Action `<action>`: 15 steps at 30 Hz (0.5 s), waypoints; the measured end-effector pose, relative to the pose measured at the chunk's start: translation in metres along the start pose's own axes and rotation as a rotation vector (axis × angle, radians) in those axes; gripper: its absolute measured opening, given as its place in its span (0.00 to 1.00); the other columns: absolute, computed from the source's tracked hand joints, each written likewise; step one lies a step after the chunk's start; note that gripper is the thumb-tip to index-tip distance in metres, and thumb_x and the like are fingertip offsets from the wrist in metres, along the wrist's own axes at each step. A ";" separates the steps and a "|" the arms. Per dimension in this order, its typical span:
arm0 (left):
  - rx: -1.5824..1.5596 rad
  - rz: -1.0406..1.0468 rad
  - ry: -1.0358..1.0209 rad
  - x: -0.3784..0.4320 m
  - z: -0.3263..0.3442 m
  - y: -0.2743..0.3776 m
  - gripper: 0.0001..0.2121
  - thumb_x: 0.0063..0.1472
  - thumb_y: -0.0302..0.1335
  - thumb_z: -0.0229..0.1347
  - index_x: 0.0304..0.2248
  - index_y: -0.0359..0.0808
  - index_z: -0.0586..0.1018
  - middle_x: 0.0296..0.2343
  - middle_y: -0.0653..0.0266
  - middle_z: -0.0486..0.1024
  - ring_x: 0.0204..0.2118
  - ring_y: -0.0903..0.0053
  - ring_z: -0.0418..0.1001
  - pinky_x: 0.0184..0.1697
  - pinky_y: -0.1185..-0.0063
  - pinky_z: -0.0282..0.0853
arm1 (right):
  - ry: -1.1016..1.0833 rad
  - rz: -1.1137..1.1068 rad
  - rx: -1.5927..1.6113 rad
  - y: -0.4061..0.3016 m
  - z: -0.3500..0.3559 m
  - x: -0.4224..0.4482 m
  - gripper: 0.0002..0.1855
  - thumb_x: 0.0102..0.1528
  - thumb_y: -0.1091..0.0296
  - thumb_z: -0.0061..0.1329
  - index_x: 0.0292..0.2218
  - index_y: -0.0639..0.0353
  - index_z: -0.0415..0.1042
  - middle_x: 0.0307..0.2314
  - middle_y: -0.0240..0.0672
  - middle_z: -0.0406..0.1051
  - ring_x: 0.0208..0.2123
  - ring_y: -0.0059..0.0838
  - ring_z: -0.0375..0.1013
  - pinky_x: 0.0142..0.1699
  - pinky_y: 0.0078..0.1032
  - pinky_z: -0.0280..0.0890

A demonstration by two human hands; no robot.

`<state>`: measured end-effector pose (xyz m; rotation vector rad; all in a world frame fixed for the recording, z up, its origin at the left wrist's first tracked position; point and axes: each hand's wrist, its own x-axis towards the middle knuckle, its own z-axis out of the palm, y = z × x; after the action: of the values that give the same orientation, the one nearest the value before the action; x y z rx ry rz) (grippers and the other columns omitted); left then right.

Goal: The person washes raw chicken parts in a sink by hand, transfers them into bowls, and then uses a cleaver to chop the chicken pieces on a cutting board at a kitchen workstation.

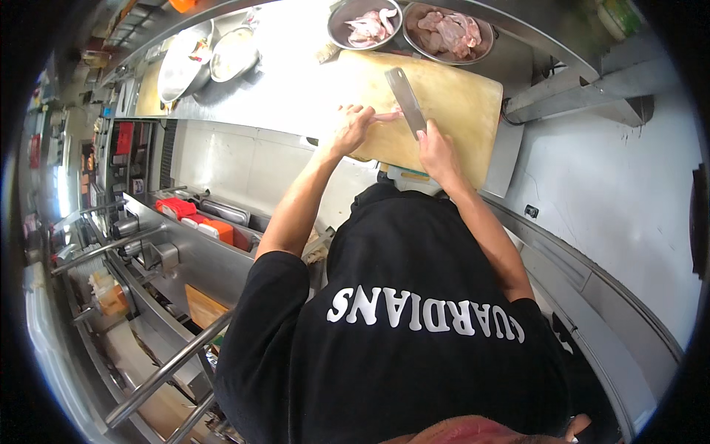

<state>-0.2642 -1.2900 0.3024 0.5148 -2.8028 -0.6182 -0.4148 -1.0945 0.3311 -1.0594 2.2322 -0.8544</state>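
On a yellowed cutting board, my left hand grips one end of a raw poultry piece, seemingly part of a wing. Its other end lies by the blade of a cleaver. My right hand is closed round the cleaver's handle, with the blade slanting away to the upper left. Whether the edge touches the meat is unclear. Behind the board, a steel bowl holds raw chicken wings. Beside it, a second steel bowl contains larger raw chicken pieces.
Further left on the steel counter stand a large metal bowl and a smaller one. A metal shelf edge crosses above the far side. The white wall rises at right. Red containers sit lower left.
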 end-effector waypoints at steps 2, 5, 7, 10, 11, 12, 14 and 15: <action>-0.008 0.003 0.036 -0.005 0.010 -0.015 0.07 0.64 0.28 0.48 0.28 0.38 0.75 0.26 0.60 0.77 0.34 0.59 0.74 0.41 0.64 0.64 | 0.139 -0.213 0.121 -0.035 -0.006 -0.003 0.09 0.64 0.66 0.43 0.39 0.65 0.63 0.23 0.58 0.72 0.28 0.63 0.73 0.32 0.53 0.65; 0.030 -0.013 0.054 -0.007 0.008 -0.009 0.06 0.63 0.29 0.49 0.29 0.38 0.75 0.28 0.58 0.77 0.34 0.59 0.74 0.41 0.64 0.64 | 0.280 -0.405 0.183 -0.068 -0.010 0.002 0.09 0.64 0.68 0.42 0.39 0.66 0.63 0.21 0.56 0.71 0.26 0.61 0.73 0.30 0.50 0.66; 0.038 -0.034 0.055 -0.007 0.009 -0.005 0.06 0.63 0.30 0.50 0.30 0.38 0.75 0.28 0.57 0.77 0.34 0.58 0.74 0.41 0.64 0.65 | 0.294 -0.402 0.176 -0.071 -0.004 0.007 0.09 0.64 0.69 0.42 0.40 0.67 0.63 0.23 0.56 0.72 0.28 0.60 0.74 0.32 0.48 0.67; 0.021 -0.082 0.048 -0.010 0.016 -0.011 0.07 0.64 0.31 0.50 0.31 0.38 0.75 0.30 0.56 0.77 0.36 0.57 0.74 0.43 0.64 0.65 | 0.129 -0.234 0.044 -0.043 0.030 0.016 0.10 0.63 0.70 0.42 0.42 0.67 0.62 0.27 0.58 0.74 0.32 0.61 0.76 0.37 0.49 0.69; 0.022 -0.093 0.037 -0.008 0.020 -0.010 0.08 0.65 0.31 0.49 0.31 0.37 0.76 0.31 0.56 0.78 0.37 0.57 0.74 0.45 0.64 0.65 | 0.017 -0.151 -0.081 -0.015 0.043 0.027 0.10 0.63 0.70 0.41 0.42 0.68 0.62 0.28 0.59 0.74 0.33 0.61 0.76 0.38 0.50 0.69; 0.038 -0.115 0.039 -0.007 0.021 -0.018 0.09 0.66 0.32 0.49 0.32 0.37 0.76 0.33 0.56 0.79 0.39 0.57 0.75 0.47 0.64 0.64 | -0.100 -0.087 -0.200 -0.015 0.047 0.035 0.10 0.62 0.71 0.41 0.42 0.68 0.62 0.28 0.60 0.74 0.33 0.62 0.76 0.39 0.51 0.69; -0.645 -0.455 0.018 -0.011 0.030 -0.041 0.12 0.68 0.36 0.46 0.41 0.39 0.78 0.36 0.50 0.78 0.41 0.52 0.74 0.48 0.65 0.66 | -0.139 -0.085 -0.162 -0.011 0.052 0.029 0.10 0.61 0.70 0.39 0.40 0.69 0.62 0.29 0.63 0.74 0.35 0.64 0.75 0.42 0.53 0.67; -0.994 -0.616 0.005 -0.012 0.033 -0.046 0.15 0.69 0.38 0.45 0.45 0.41 0.79 0.38 0.48 0.78 0.41 0.49 0.74 0.48 0.65 0.67 | -0.144 -0.078 -0.144 -0.008 0.050 0.031 0.10 0.61 0.69 0.40 0.39 0.69 0.62 0.30 0.63 0.73 0.36 0.63 0.75 0.42 0.52 0.67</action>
<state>-0.2495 -1.3123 0.2509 1.0873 -1.8924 -1.9198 -0.3943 -1.1392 0.2977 -1.2414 2.1691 -0.6352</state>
